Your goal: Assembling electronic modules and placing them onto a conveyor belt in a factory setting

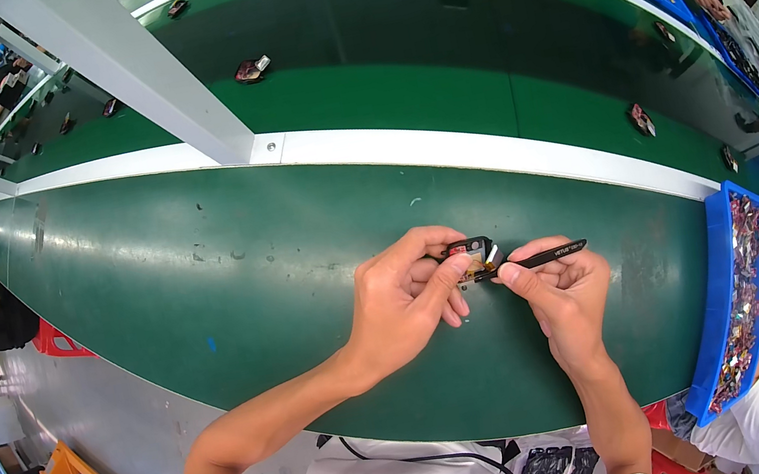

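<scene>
My left hand [398,297] is closed on a small black plastic housing [476,246], with the thumb on its near side and fingers behind it. Inside the housing some red and yellowish parts show, too small to name. A small pale flap stands up at its right edge. Black tweezers [551,255] are gripped in my right hand [564,291] between thumb and fingers. Their tip reaches the lower right part of the housing; my fingers hide whether it pinches anything. Both hands are just above the green worktable [261,258].
A blue tray [720,278] full of small colourful parts stands at the table's right end, with another beside it. Beyond a white rail [486,152] runs a green conveyor belt [396,102] carrying several small black units [250,70]. A white post [138,76] rises at the back left. Co-workers sit around.
</scene>
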Tool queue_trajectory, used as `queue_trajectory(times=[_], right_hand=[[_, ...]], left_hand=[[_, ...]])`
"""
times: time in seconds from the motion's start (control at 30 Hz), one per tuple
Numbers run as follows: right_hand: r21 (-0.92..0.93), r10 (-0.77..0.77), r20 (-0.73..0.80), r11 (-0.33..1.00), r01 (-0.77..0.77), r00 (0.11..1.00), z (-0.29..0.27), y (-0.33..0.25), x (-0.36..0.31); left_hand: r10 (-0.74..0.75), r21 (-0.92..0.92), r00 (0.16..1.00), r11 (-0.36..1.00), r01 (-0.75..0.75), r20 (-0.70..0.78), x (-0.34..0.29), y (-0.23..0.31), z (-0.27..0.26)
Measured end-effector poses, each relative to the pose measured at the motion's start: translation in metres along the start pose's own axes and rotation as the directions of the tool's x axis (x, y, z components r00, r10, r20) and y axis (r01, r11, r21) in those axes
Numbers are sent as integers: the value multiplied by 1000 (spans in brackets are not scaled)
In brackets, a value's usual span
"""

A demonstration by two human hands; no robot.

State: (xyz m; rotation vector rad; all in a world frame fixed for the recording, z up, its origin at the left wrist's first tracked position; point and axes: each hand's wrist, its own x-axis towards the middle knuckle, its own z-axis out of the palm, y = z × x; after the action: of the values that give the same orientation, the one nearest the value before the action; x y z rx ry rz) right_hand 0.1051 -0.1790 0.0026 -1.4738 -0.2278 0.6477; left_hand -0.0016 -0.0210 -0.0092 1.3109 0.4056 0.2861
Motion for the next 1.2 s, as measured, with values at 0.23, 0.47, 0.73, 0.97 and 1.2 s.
queue_trajectory(times=[0.23, 0.47, 0.73, 0.97, 1.2], right_hand=[[-27, -62, 8, 998, 62, 998, -3, 5, -1], [-64, -293, -1, 954, 292, 956, -5, 14, -2], [-262, -589, 78, 767, 586, 805, -5, 17, 0], [-226, -558, 76, 798, 559, 826, -5, 17, 0], [-226, -576, 97, 782, 581, 812, -5, 15, 1]], left_hand=[[-21, -13, 1000, 1000, 22, 17, 1, -1, -1], [-149, -138, 983, 977, 163, 108, 5, 2, -5], [-131, -153, 985, 977, 148, 113, 5, 5, -7], [-113, -159, 987, 978, 132, 118, 4, 6, -7], [-91, -155, 989, 982, 108, 118, 4, 7, -7]])
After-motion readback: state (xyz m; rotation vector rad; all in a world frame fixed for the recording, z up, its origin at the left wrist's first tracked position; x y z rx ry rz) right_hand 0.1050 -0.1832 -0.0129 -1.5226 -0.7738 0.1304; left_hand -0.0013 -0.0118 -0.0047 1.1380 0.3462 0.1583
